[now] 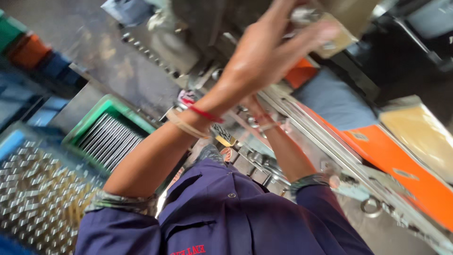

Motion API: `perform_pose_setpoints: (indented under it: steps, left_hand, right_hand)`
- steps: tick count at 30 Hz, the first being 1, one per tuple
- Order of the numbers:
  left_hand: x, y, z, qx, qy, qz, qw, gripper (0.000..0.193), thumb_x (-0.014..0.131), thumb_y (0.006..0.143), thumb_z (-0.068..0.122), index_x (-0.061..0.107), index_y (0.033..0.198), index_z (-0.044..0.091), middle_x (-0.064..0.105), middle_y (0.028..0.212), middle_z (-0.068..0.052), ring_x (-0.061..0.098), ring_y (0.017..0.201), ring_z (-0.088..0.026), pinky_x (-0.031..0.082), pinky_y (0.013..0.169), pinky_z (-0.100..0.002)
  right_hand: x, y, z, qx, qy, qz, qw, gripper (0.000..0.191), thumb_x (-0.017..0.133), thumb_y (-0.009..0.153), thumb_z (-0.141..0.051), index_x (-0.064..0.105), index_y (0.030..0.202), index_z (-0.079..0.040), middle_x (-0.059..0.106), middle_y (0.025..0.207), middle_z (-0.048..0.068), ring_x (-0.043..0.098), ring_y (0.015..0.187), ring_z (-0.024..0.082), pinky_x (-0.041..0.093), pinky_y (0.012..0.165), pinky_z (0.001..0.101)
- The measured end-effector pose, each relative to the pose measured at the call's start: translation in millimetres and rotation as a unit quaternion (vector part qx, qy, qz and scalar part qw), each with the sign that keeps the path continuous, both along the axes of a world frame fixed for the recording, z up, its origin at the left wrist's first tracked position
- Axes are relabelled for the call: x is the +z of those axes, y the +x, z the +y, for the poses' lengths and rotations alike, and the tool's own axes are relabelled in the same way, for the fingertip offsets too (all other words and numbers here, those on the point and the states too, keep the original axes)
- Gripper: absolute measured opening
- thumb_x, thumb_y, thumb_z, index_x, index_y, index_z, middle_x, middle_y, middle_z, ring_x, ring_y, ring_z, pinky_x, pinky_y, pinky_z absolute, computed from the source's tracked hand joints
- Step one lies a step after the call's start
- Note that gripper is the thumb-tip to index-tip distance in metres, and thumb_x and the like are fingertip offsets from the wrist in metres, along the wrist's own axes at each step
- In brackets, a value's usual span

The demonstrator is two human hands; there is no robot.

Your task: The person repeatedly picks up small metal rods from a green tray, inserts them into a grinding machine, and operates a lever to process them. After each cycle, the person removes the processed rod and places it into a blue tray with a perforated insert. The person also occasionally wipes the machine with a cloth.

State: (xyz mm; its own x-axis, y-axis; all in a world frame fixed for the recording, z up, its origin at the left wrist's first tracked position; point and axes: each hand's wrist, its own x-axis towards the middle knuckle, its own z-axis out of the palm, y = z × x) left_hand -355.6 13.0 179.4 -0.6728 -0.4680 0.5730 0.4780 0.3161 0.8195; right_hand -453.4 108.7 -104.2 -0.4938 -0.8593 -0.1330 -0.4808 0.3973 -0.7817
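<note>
Metal machine (198,28); perhaps touched by left hand (264,56)

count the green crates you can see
2: one green crate holding metal rods left of the left forearm, and part of another at the top-left edge. More may be out of frame.

A grey, worn concrete floor (101,56) fills the upper left, dull and stained under soft daylight. On it stands a green plastic crate (89,123) packed with long shiny metal rods, and just beside it a blue plastic crate (14,141) holding many short metal pieces stood on end. Orange, green and blue bins (28,49) sit blurred at the far left. Along the right runs an orange painted machine panel (401,165) edged by a grey steel rail (330,151).
</note>
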Motion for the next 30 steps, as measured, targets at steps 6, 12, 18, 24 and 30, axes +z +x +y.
perform_pose_setpoints:
  steps: [6,12,18,24,30]
  left_hand:
    - [-101,136,-87,0.225,0.001,-0.022,0.974,0.024,0.058,0.120,0.027,0.060,0.109,0.006,0.063,0.090,0.001,0.059,0.083,-0.009,0.050,0.073,-0.030]
    - [-195,209,-108,0.239,0.397,-0.123,0.878,0.032,0.076,0.093,0.026,0.064,0.071,0.006,0.048,0.057,0.008,0.036,0.048,-0.002,0.024,0.042,-0.023]
    - [-206,248,-102,0.298,0.345,-0.058,0.888,0.035,0.079,0.094,0.024,0.064,0.070,0.005,0.054,0.063,0.008,0.042,0.058,0.001,0.031,0.049,-0.022]
    - [-201,285,-96,0.380,0.222,-0.085,0.894,0.036,0.075,0.095,0.025,0.063,0.073,0.000,0.058,0.060,0.005,0.048,0.056,-0.001,0.037,0.049,-0.021]
    - [-222,342,-125,0.180,0.353,-0.144,0.907,0.031,0.075,0.094,0.027,0.070,0.074,0.004,0.060,0.062,0.005,0.048,0.054,-0.002,0.034,0.046,-0.023]
  right_hand:
    - [-38,48,-31,0.010,0.151,0.165,0.975,0.075,0.081,0.075,-0.026,0.047,0.137,-0.002,0.073,0.093,0.025,0.072,0.084,0.040,0.055,0.073,0.0459]
    - [30,137,-63,0.048,-0.085,-0.059,0.993,0.029,0.061,0.106,-0.031,0.064,0.104,-0.003,0.062,0.078,0.004,0.053,0.067,0.011,0.041,0.058,0.0283]
    - [98,230,-103,0.072,-0.201,-0.330,0.919,0.033,0.053,0.111,-0.032,0.062,0.094,-0.005,0.048,0.069,-0.005,0.038,0.056,0.002,0.030,0.049,0.0227]
    - [90,269,-112,0.057,-0.158,-0.434,0.885,0.036,0.052,0.111,-0.031,0.056,0.085,-0.007,0.045,0.059,-0.006,0.036,0.045,0.004,0.029,0.041,0.0240]
    - [69,297,-120,0.177,-0.251,-0.009,0.951,0.032,0.051,0.116,-0.027,0.056,0.092,-0.005,0.052,0.069,0.001,0.048,0.057,0.011,0.036,0.050,0.0283]
